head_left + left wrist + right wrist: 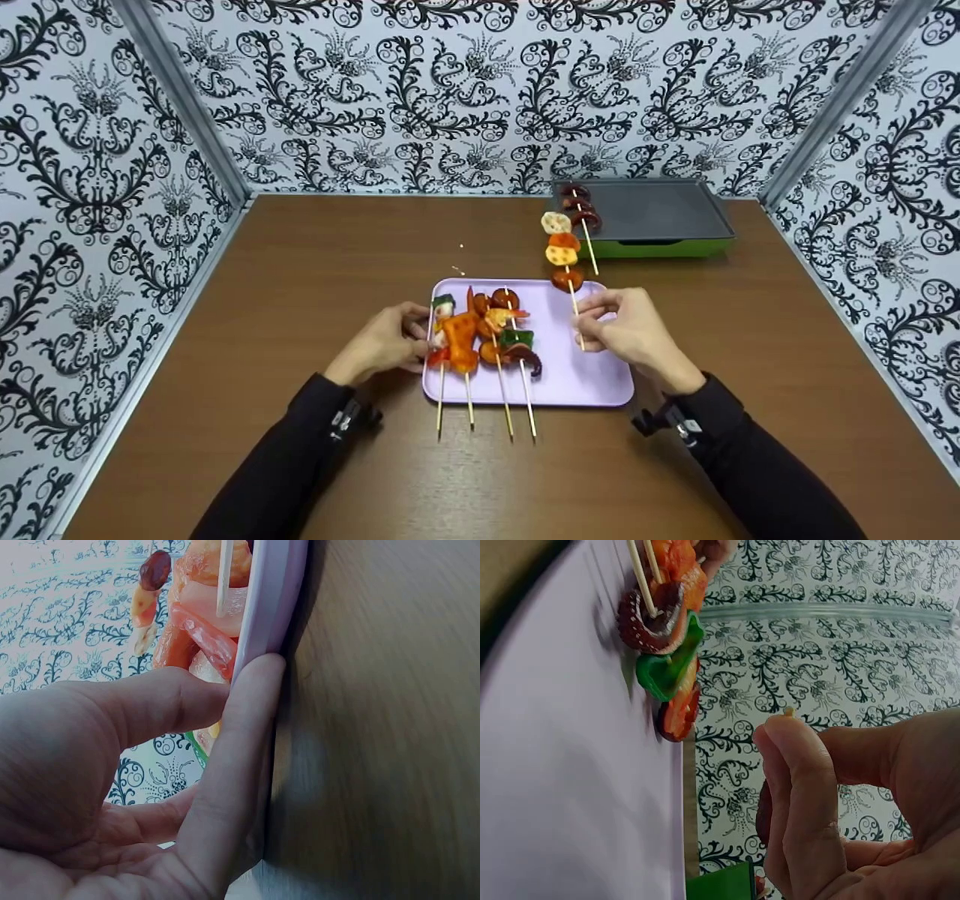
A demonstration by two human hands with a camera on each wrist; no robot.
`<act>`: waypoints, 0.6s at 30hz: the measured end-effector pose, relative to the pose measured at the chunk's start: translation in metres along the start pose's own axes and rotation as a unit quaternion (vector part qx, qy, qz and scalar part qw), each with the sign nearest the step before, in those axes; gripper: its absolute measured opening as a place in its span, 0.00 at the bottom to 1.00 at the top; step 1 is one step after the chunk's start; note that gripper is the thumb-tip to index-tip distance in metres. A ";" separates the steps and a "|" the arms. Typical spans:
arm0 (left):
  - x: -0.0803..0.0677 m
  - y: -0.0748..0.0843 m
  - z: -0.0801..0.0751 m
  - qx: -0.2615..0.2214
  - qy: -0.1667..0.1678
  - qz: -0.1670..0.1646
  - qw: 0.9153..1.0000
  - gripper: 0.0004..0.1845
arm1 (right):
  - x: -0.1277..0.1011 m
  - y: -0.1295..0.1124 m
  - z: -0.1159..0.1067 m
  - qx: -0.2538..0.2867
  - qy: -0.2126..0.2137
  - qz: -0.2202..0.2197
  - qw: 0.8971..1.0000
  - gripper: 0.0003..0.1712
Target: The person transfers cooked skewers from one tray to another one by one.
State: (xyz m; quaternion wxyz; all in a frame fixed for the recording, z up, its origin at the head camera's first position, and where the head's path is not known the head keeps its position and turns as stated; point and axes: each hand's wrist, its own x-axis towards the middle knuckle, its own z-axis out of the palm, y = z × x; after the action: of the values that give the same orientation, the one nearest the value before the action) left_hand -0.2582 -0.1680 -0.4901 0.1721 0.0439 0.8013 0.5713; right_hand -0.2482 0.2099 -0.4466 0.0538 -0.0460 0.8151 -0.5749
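Observation:
My right hand [634, 334] pinches the lower stick of a food skewer [562, 256], raised above the right part of the lilac tray [581, 384]. A pale slice, an orange piece, a yellow piece with spots and a brown ball are threaded on it. In the right wrist view the fingers hide most of this skewer. My left hand [381, 341] grips the tray's left rim between thumb and finger, as the left wrist view shows. Several skewers lie on the tray's left and middle, one with an octopus tentacle [651, 622] and green pepper [664, 673]; their sticks overhang the near edge.
Behind the tray at the right stands a green grill [667, 248] with a dark flat plate. A skewer of dark red pieces [576, 202] lies on its left end, its stick pointing toward me. Patterned walls [465, 97] enclose the brown table [300, 247].

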 end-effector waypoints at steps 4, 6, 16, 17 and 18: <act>0.000 -0.001 0.000 0.003 0.001 0.002 1.000 0.34 | -0.006 0.003 0.004 -0.007 -0.007 0.017 1.000 0.13; 0.000 -0.001 0.000 0.005 0.001 0.003 1.000 0.34 | -0.009 0.004 0.006 -0.010 -0.009 0.020 1.000 0.14; 0.000 -0.001 -0.001 -0.004 -0.007 0.008 1.000 0.34 | -0.025 0.012 0.015 -0.015 -0.036 0.016 0.999 0.11; 0.000 -0.001 -0.001 -0.005 -0.007 0.008 1.000 0.34 | -0.026 0.012 0.016 -0.018 -0.038 0.015 0.999 0.11; 0.000 -0.001 -0.001 -0.005 -0.008 0.009 1.000 0.34 | -0.028 0.013 0.017 -0.019 -0.041 0.014 0.999 0.10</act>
State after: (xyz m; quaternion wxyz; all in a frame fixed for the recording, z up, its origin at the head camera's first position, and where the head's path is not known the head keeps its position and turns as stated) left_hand -0.2584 -0.1690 -0.4908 0.1738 0.0551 0.7966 0.5763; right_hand -0.2182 0.2022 -0.4635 0.0943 -0.0590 0.8236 -0.5561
